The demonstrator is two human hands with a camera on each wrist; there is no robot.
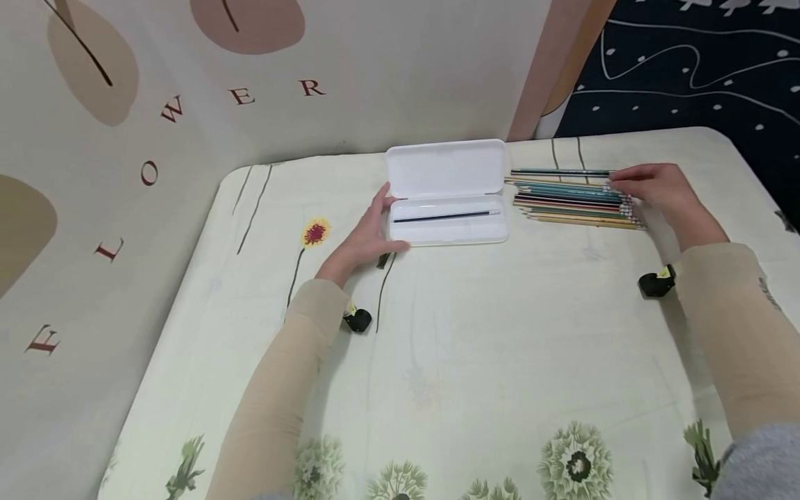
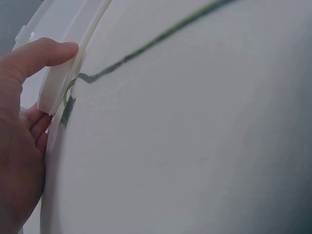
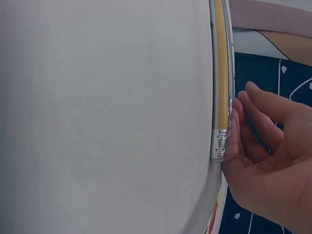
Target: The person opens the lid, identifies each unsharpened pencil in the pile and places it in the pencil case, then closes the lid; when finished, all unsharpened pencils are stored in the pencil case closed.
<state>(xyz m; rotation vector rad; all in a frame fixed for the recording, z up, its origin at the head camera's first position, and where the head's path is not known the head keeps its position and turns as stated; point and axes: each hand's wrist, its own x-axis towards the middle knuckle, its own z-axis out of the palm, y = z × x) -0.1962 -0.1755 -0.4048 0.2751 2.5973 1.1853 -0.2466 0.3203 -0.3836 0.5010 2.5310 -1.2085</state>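
An open white pencil case (image 1: 445, 232) lies with its lid (image 1: 446, 169) folded back, one dark pencil (image 1: 446, 216) in its tray. My left hand (image 1: 362, 243) holds the case's left end, thumb on the front corner and fingers round the side, as the left wrist view also shows. Farther right lies a row of several pencils (image 1: 575, 205) in teal, black, red, green and yellow. At the far side of this row, my right hand (image 1: 656, 187) pinches the right end of a dark pencil (image 1: 559, 172). In the right wrist view the fingertips meet the pencils near their metal-banded ends.
A pale floral cloth (image 1: 487, 333) covers the table. Behind it hangs a light lettered cloth (image 1: 400, 76), with a dark patterned cloth (image 1: 700, 83) at the back right. Small black devices (image 1: 357, 320) show at both wrists.
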